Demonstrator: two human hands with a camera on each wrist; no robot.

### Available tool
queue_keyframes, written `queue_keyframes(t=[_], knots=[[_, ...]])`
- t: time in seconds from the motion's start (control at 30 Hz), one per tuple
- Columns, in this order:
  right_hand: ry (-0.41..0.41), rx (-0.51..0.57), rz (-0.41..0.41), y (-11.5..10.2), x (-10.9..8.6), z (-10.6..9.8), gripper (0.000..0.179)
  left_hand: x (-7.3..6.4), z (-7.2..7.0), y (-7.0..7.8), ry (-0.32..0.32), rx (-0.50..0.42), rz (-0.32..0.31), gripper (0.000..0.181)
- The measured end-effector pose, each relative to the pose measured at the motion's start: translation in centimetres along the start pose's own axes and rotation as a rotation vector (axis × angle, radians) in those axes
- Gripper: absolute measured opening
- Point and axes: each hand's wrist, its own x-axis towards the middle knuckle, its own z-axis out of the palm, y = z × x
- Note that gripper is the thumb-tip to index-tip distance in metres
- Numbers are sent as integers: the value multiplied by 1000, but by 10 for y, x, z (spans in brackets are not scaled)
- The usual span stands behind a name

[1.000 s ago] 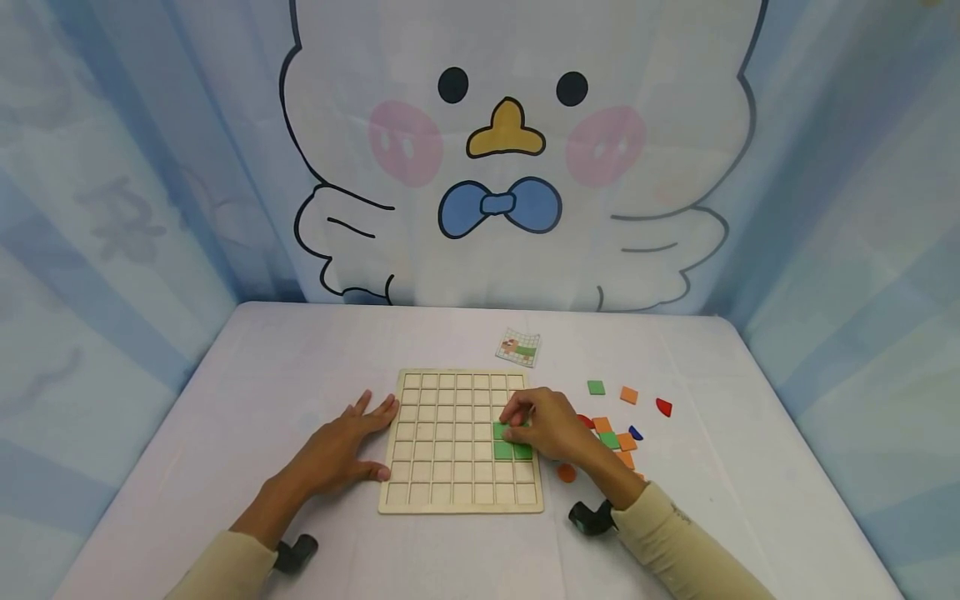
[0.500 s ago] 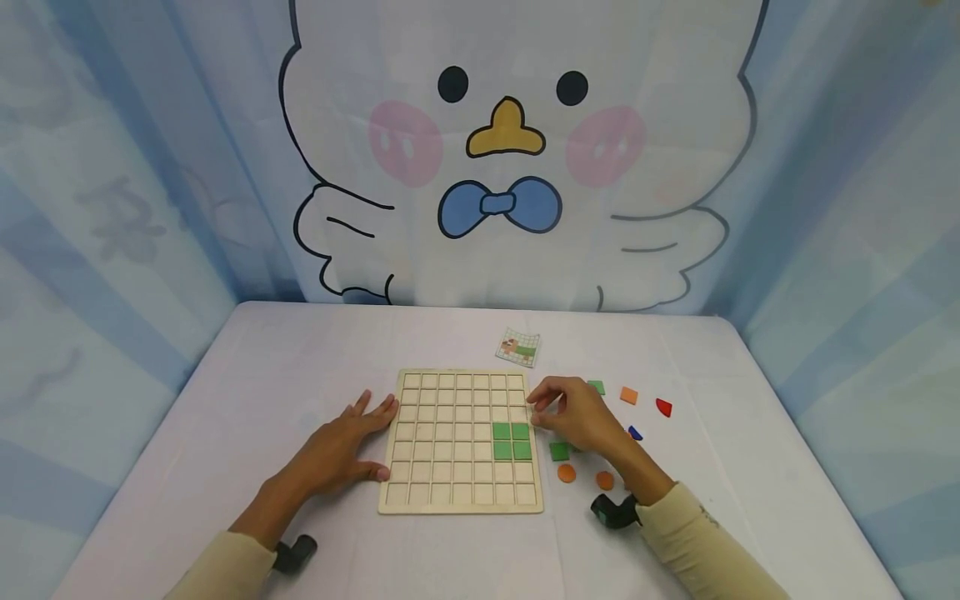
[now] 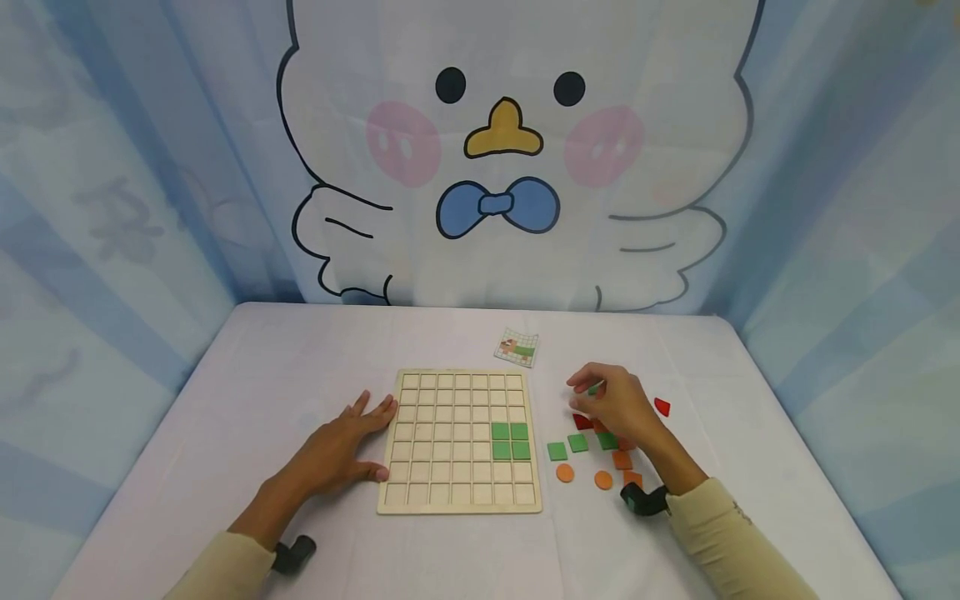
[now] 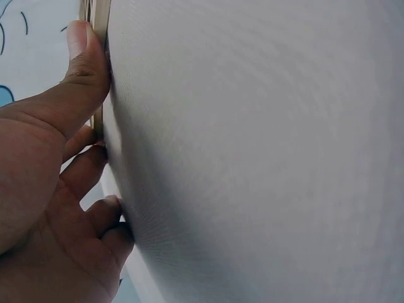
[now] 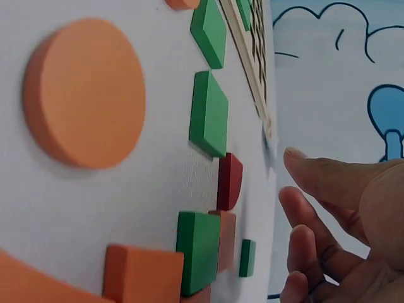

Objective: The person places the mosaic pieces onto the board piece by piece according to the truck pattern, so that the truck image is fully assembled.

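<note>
My left hand (image 3: 333,450) rests at the left edge of a wooden grid board (image 3: 445,432), fingers spread and thumb against the side. In the left wrist view its thumb (image 4: 82,69) touches the board's edge (image 4: 101,19). Several green squares (image 3: 500,431) fill a block of cells at the board's right. My right hand (image 3: 618,404) hovers over loose pieces right of the board, close to a green square (image 3: 595,389) partly hidden by its fingers. The right wrist view shows thumb and fingers apart, nothing between them, with a lone green square (image 5: 247,257) beyond the cluster.
Nearby lie green squares (image 3: 557,451), orange discs (image 3: 566,473), orange squares (image 3: 622,460), a dark red piece (image 3: 582,422) and a red piece (image 3: 662,407). A small picture card (image 3: 517,347) lies behind the board. A patterned curtain (image 3: 495,267) hangs beyond the table.
My right hand has left the green squares on the board and moved right and away, over the loose pieces. My left hand has stayed at the board's edge.
</note>
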Motion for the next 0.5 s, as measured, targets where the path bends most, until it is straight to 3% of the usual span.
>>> queue_keyframes(t=[0.27, 0.5], knots=[[67, -67, 48, 16, 5, -10, 26, 0, 1, -1, 5, -3, 13, 109], [79, -92, 67, 26, 6, -16, 32, 0, 0, 0, 6, -3, 18, 109]])
